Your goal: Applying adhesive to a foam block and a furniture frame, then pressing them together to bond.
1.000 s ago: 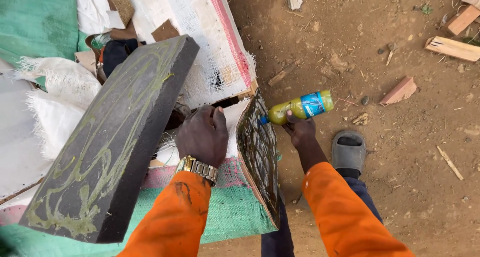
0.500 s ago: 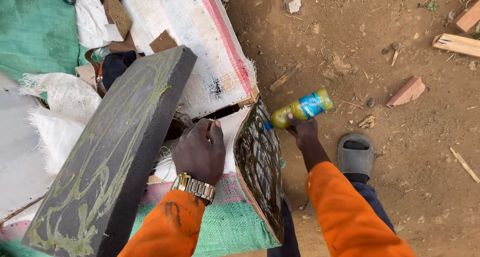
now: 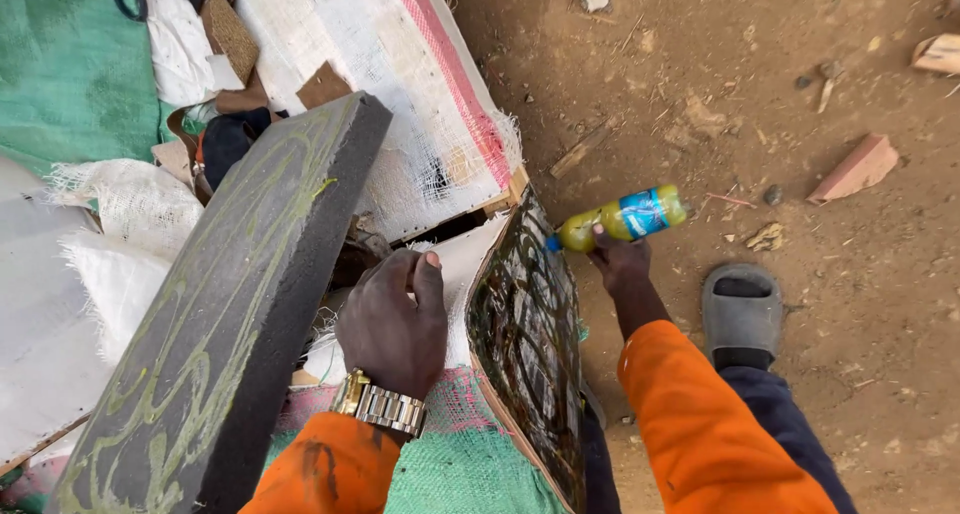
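My right hand (image 3: 620, 263) grips a yellow plastic bottle (image 3: 622, 218) with a blue label, tipped sideways so its blue nozzle touches the top edge of a flat board (image 3: 527, 344) smeared with dark glue. My left hand (image 3: 394, 322), with a metal watch on the wrist, rests with fingers curled on white sacking beside that board. It seems to steady the board's back, but the contact is hidden. A thick dark foam slab (image 3: 225, 314) streaked with yellowish glue leans just left of my left hand. Both sleeves are orange.
White woven sacking with a red stripe (image 3: 400, 84) covers a frame behind the boards. Green sacking (image 3: 60, 64) lies at top left and under my arms. Bare dirt ground on the right holds a brick piece (image 3: 856, 168), wood scraps and my grey sandal (image 3: 742, 312).
The view has shifted slightly. My right hand has brought the bottle's nozzle down against the glued board's top edge. My left hand stays in about the same place.
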